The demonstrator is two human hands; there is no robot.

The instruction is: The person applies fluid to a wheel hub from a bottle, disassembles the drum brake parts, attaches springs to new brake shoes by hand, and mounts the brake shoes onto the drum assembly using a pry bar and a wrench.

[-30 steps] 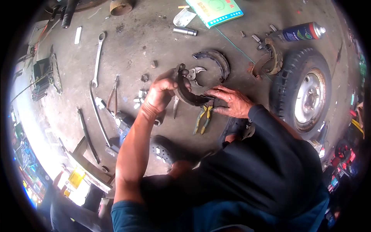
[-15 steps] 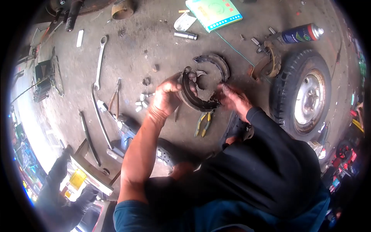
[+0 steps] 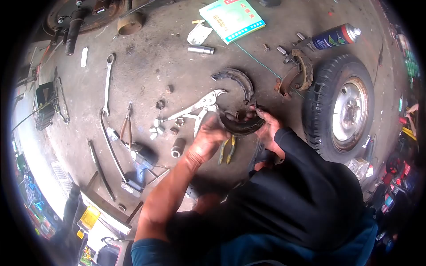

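Observation:
A dark, curved brake shoe [image 3: 243,127] is held between both hands above the floor. My left hand [image 3: 211,136] grips its left end, while the fingers of my right hand [image 3: 267,128] close round its right end. Just beyond it lies a second curved brake shoe [image 3: 237,79] on the concrete. Silver locking pliers [image 3: 202,106] rest to the left of the held shoe, close to my left hand. Yellow-handled pliers [image 3: 227,150] lie on the floor below the shoe, partly hidden by it.
A wheel with tyre [image 3: 339,106] lies at right, near a spray can [image 3: 337,37] and rusty brake shoes [image 3: 296,74]. A box [image 3: 233,20] is at the back. Left are a combination wrench [image 3: 108,84], a cordless power tool [image 3: 141,162] and a socket [image 3: 178,147].
The held brake shoe has turned from upright to nearly level and shifted right. My right hand now grips its end, and the locking pliers have come into clear view. The camera view has shifted.

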